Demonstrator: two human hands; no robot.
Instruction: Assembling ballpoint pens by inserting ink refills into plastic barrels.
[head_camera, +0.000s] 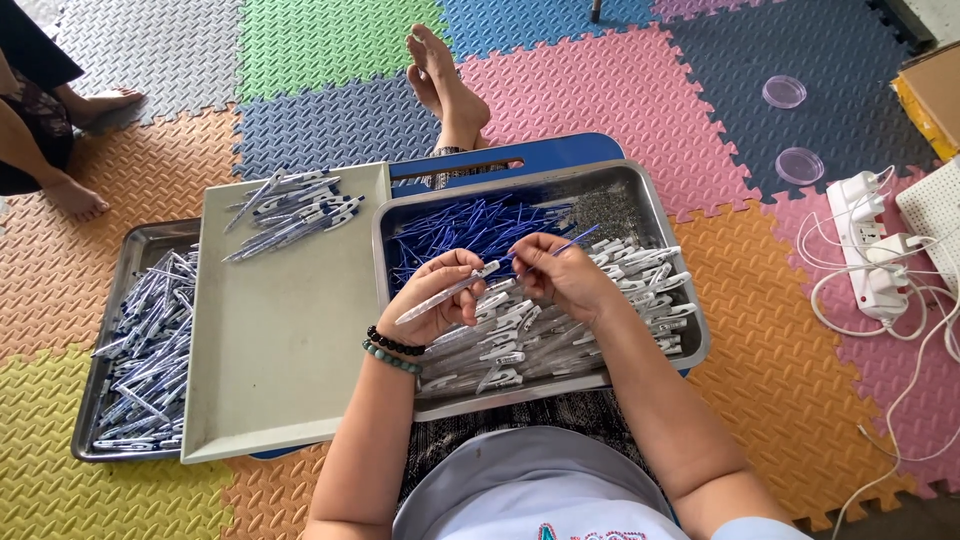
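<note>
At frame centre, a clear pen barrel (445, 295) is held slantwise in the left hand (437, 297), fingers curled around it, its tip pointing to the lower left. The right hand (562, 275), just to the right of it, is closed in a pinch on a thin blue refill (570, 243), which slants up to the right, its lower end meeting the barrel's upper end between the two hands. Both hands are held over a steel tray (690, 300) in which blue refills (460, 228) are heaped at upper left, small springs (610, 212) at upper right, and empty white-clipped barrels (560, 335) across the lower half. Left of it, a grey tray (280, 340) carries a small pile of finished pens (290, 210) at its top edge. At far left a second steel tray (135, 250) of pens is partly covered by the grey one. Whether the refill has entered the barrel cannot be made out. Another person's feet (75, 195) are cut off at upper left.
</note>
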